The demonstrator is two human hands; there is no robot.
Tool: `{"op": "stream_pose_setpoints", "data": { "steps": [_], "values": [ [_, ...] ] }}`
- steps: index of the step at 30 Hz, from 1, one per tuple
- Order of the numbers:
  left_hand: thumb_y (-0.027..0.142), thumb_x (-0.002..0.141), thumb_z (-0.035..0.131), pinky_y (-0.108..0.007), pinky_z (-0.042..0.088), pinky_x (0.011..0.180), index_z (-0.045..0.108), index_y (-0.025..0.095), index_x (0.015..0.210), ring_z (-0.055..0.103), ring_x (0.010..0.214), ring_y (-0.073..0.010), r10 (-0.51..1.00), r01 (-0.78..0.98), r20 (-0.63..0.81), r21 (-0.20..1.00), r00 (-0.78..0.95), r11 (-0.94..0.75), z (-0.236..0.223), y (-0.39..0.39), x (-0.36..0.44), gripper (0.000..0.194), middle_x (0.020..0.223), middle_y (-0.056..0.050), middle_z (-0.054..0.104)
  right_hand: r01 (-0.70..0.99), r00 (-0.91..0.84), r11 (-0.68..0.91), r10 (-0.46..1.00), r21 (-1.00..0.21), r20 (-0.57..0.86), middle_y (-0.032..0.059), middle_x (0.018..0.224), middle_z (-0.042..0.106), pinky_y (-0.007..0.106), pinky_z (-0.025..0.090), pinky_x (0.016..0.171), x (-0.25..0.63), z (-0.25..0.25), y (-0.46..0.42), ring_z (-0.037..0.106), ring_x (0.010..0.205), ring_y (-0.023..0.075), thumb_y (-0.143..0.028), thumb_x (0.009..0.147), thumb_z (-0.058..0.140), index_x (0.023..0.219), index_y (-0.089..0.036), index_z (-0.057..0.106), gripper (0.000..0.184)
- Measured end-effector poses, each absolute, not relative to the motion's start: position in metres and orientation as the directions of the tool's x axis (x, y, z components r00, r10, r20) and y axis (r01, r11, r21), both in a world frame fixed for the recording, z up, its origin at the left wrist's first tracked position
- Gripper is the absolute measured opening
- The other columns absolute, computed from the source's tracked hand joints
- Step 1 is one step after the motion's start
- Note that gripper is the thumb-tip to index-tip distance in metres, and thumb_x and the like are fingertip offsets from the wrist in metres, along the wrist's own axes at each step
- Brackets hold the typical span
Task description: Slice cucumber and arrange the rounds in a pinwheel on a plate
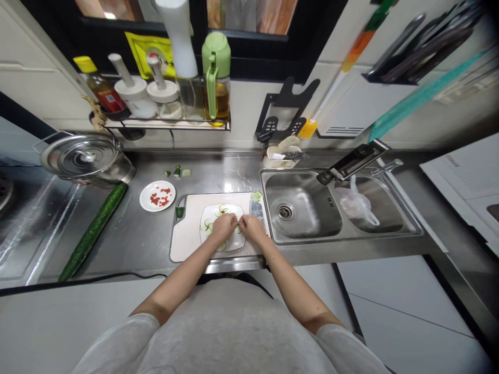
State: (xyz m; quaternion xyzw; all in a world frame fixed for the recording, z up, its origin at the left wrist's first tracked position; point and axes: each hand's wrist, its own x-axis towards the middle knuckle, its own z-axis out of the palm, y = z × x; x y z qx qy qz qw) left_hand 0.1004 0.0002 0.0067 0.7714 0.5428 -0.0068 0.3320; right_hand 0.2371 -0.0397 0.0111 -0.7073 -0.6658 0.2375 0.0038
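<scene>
My left hand [225,227] and my right hand [251,227] meet over a white squarish plate [234,243], their fingertips pinched together on a thin cucumber slice [238,228] that they mostly hide. Cucumber slices lie about the plate in curved groups, with a bit of red among those at its far side. Under the plate is a pale cutting board [183,244]. A knife blade [256,210] rests at the board's right side, below a few loose cucumber slices [256,196]. At the board's left handle slot sits a dark green cucumber piece [180,212].
Left of the board stand a small white plate [145,198] with chopped red pieces, a whole cucumber [93,231] and a lidded steel pot [83,156]. Cucumber scraps [178,171] lie behind. A double sink [304,208] is on the right; a condiment rack [167,123] hangs above.
</scene>
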Motion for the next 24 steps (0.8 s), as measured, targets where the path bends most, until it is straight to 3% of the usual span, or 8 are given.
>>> {"op": "stream_pose_setpoints", "data": {
  "steps": [24],
  "values": [
    [0.027, 0.083, 0.054, -0.025, 0.041, 0.070, 0.064, 0.023, 0.091, 0.061, 0.088, -0.0179, 0.829, 0.828, -0.396, 0.545, 0.395, -0.134, 0.0083, 0.0043, 0.0984, 0.014, 0.093, -0.004, 0.069, 0.891, 0.052, -0.192, 0.943, -0.411, -0.329, 0.0035, 0.086, 0.065, 0.024, 0.028, 0.061, 0.2402, 0.0075, -0.0390, 0.053, 0.075, 0.0151, -0.027, 0.087, 0.050, 0.093, -0.019, 0.062, 0.015]
  ]
}}
